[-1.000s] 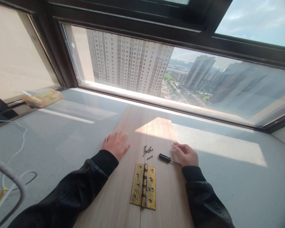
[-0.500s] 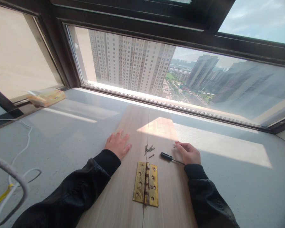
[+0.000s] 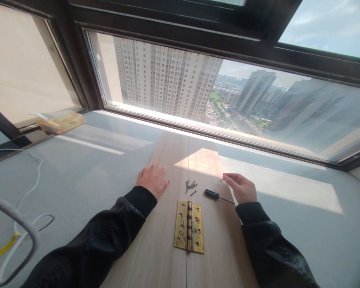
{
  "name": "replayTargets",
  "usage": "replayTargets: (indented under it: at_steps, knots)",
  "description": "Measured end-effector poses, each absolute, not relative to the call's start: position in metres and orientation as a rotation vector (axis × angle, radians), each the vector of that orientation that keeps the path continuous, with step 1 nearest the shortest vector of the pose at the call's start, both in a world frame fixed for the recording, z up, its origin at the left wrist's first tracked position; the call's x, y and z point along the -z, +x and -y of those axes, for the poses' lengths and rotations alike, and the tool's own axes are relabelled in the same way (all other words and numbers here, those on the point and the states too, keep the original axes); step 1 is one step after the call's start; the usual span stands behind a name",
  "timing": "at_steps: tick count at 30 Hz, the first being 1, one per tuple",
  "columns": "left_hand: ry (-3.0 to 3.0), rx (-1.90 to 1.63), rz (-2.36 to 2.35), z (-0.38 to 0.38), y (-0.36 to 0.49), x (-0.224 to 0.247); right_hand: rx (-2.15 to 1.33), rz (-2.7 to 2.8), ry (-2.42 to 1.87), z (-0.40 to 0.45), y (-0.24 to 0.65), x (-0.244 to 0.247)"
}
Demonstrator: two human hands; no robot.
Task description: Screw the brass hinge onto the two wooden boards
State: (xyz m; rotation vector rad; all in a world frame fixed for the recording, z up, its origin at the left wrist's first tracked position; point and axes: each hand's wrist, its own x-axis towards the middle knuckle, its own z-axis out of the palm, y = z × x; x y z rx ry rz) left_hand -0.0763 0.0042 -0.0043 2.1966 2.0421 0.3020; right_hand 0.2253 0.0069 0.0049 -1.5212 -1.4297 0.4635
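Note:
My left hand (image 3: 153,181) rests with fingers spread on the left of two pale wooden boards (image 3: 156,248) laid side by side. Between finger and thumb of my right hand (image 3: 241,187) is a small screw (image 3: 221,180), held over the right board's edge. Just left of that hand lies a screwdriver (image 3: 212,194) with a black handle, its shaft pointing toward my wrist. Several loose screws (image 3: 191,186) are heaped near the seam. Closer to me, a worn brass hinge (image 3: 189,228) lies flat and opened out, its knuckle along the seam between the boards.
A white cable (image 3: 37,180) and a thicker grey-white bent cord or tube (image 3: 24,226) with a yellow tag (image 3: 3,249) are at the left. A yellowish packet (image 3: 61,122) sits in the back left corner. Dark-framed windows (image 3: 198,136) border the ledge (image 3: 288,236).
My right hand has lifted slightly and moved a little right with the screw. The view has shifted slightly, while the hinge, the screwdriver and the loose screws stay on the boards.

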Motion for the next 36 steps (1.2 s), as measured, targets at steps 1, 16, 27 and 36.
replayTargets:
  at_steps: [1, 16, 27, 36]
  knots:
    - [2.195, -0.314, -2.042, -0.004, -0.076, 0.005, -0.453, 1.444, -1.503, -0.002, 0.218, -0.011]
    - [2.402, -0.693, -1.6, 0.001, -0.072, -0.01, -0.495, 1.452, -1.445, 0.071, 0.17, -0.002]
    - [2.449, -0.482, -1.658, -0.003, -0.075, 0.009, -0.679, 1.519, -1.427, 0.073, 0.167, -0.003]
    - [2.471, -0.255, -1.689, -0.006, -0.073, 0.011, -0.797, 1.554, -1.454, 0.076, 0.169, -0.004]
